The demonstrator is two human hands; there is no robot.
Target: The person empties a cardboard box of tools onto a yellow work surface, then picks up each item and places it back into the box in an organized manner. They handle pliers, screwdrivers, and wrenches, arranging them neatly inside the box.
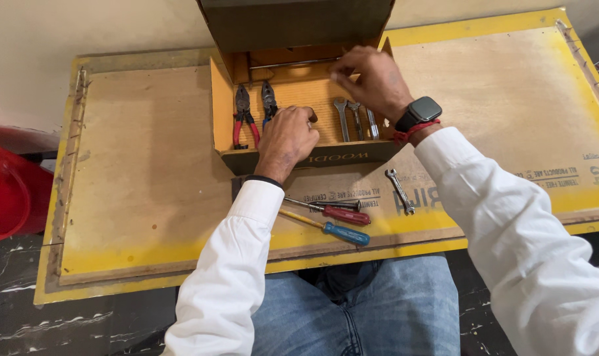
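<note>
The left hand (287,135) rests clenched on the near wall of the cardboard box (223,105), steadying it, while the right hand (372,82) has its fingers (342,69) pinched at the far wall above the spanners (355,118), around what I cannot tell

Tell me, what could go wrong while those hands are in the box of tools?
1. The left hand rests in the cardboard box right beside the red-handled pliers; a knuckle might bump their metal jaws.
2. The right hand reaches over the wrenches in the box; the sleeve could drag one askew.
3. The blue-handled screwdriver lies near the board's front edge and might roll off onto the lap.
</note>
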